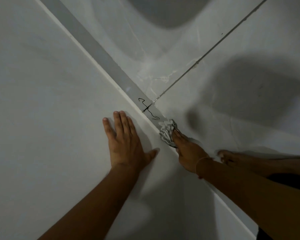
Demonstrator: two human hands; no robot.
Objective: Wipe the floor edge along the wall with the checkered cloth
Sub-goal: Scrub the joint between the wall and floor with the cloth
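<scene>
A crumpled grey-and-white checkered cloth (167,131) lies bunched on the grey skirting strip (100,54) where the white wall (42,101) meets the tiled floor (215,75). My right hand (189,151) presses down on the cloth from behind, fingers on it. Just ahead of the cloth, black scribbled marks (148,109) cross the skirting. My left hand (126,144) rests flat against the wall, fingers spread, holding nothing.
A dark grout line (210,52) runs diagonally across the marbled floor tiles to the skirting. A bare foot (232,157) stands on the floor just right of my right wrist. Shadows fall over the floor at top and right.
</scene>
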